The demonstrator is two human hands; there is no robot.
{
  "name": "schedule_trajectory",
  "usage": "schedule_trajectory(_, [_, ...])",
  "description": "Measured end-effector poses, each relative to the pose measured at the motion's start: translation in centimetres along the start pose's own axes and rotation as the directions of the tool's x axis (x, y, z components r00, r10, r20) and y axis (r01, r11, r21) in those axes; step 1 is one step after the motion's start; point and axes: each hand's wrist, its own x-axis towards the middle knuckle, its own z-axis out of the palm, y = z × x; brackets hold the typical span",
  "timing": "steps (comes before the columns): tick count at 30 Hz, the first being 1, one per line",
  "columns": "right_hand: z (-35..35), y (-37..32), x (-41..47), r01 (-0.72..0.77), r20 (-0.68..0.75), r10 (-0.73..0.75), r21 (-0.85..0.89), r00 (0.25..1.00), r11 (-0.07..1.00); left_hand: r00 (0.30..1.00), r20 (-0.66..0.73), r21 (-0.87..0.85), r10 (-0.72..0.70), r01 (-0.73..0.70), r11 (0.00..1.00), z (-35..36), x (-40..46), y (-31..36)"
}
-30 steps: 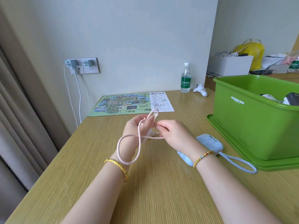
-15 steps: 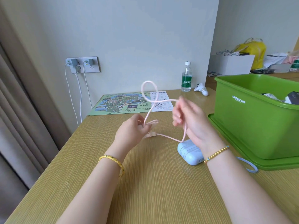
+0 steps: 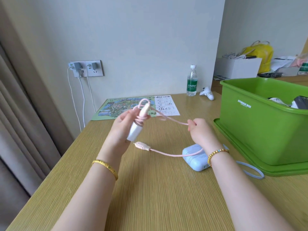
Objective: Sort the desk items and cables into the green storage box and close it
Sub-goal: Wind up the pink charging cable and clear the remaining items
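Wooden desk (image 3: 150, 189) against a pale wall, head view: left hand (image 3: 124, 129) grips a white charger (image 3: 134, 133) wound with pink cable (image 3: 173, 121); right hand (image 3: 199, 129) pinches the cable taut; green storage box (image 3: 260, 130) stands open at right, beside a blue case (image 3: 194, 157)

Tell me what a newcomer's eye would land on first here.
First, the pink cable stretched in the air between the two hands at the middle of the desk: the left hand holds a white adapter with cable wound round its top, and the right hand pinches the strand. Next, the bright green storage box at the right, open, standing on its lid.
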Motion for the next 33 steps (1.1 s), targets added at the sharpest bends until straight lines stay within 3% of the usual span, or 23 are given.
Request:
schedule_trajectory(3, [0.1,0.0,-0.4,0.006,0.073,0.007,-0.186,0.997,0.983,0.987,-0.144,-0.022,-0.075,0.073,0.997,-0.9,0.4,0.1])
schedule_trajectory(7, [0.3,-0.9,-1.3,0.189,0.046,-0.185,-0.357,0.982,0.915,0.992,-0.076,0.387,-0.096,0.118,0.914,-0.3,0.2,-0.9])
schedule_trajectory(9, [0.6,-1.7,-1.7,0.375,0.002,-0.389,-0.263,0.921,0.889,0.995,0.021,0.515,-0.099,0.074,0.854,0.7,-0.1,-1.2])
schedule_trajectory(10, [0.7,-2.2,-1.9,0.452,-0.025,-0.457,-0.116,0.889,0.884,0.993,0.055,0.544,-0.106,0.059,0.837,1.2,-0.2,-1.3])
schedule_trajectory(11, [0.7,-2.7,-2.1,0.476,-0.025,-0.476,0.069,0.879,0.877,0.991,0.072,0.554,-0.110,0.052,0.831,1.4,-0.4,-1.4])
schedule_trajectory(13, [0.5,-3.3,-2.3,0.373,0.094,-0.431,0.359,0.897,0.855,0.992,0.066,0.516,-0.108,0.058,0.855,1.6,-0.5,-1.3])
schedule_trajectory(16, [0.5,-3.5,-2.5,0.272,0.239,-0.447,0.526,0.862,0.806,0.992,0.023,0.337,-0.122,0.108,0.935,1.4,-0.3,-0.9])
schedule_trajectory(21, [1.8,-3.5,-2.9,0.357,0.170,-0.447,0.389,0.878,0.849,0.968,-0.097,0.076,-0.233,0.240,0.968,2.0,-0.2,-1.1])
schedule_trajectory(28, [2.7,-3.5,-3.7,0.392,0.412,-0.430,0.178,0.803,0.903,0.906,-0.354,-0.063,-0.234,0.226,0.972,2.1,0.0,-1.4])
schedule_trajectory(30, [2.5,-3.7,-3.9,0.398,0.394,-0.445,0.201,0.804,0.895,0.889,-0.422,0.013,-0.178,0.203,0.979,1.8,0.1,-1.7])
schedule_trajectory(33, [2.2,-4.0,-3.9,0.434,0.297,-0.489,0.234,0.820,0.870,0.890,-0.456,0.341,0.011,0.163,0.926,1.7,0.4,-2.2])
